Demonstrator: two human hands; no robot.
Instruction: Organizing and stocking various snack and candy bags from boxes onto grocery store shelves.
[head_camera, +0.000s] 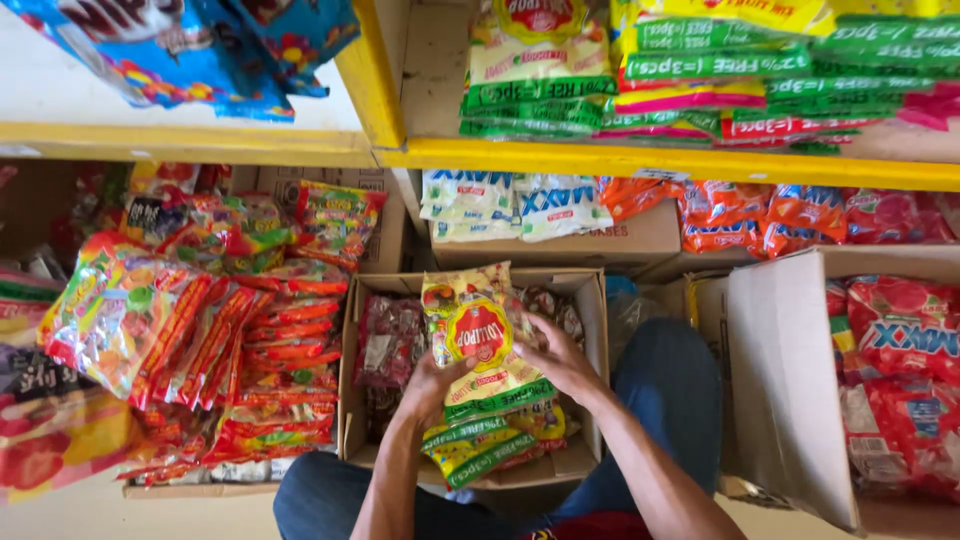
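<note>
Cardboard box (368, 380) of candy: both hands hold a lollipop bag (482, 345).

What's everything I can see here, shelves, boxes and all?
Yellow sweet bag: one, yellow with a red badge, held over the middle box.
Middle cardboard box: one, brown, on the floor, holding more yellow-green bags and dark red bags.
Right cardboard box: one, brown, holding red bags.
Orange-red packets: many, stacked at left.
White-blue bags: a few, on a box behind.
Yellow shelf: one, above, with stacked yellow-green bags.
Blue bags: a few, upper left shelf.
Blue trousers: on the person's legs, at the bottom.
Left hand: holds the bag's lower left.
Right hand: holds its right side.
</note>
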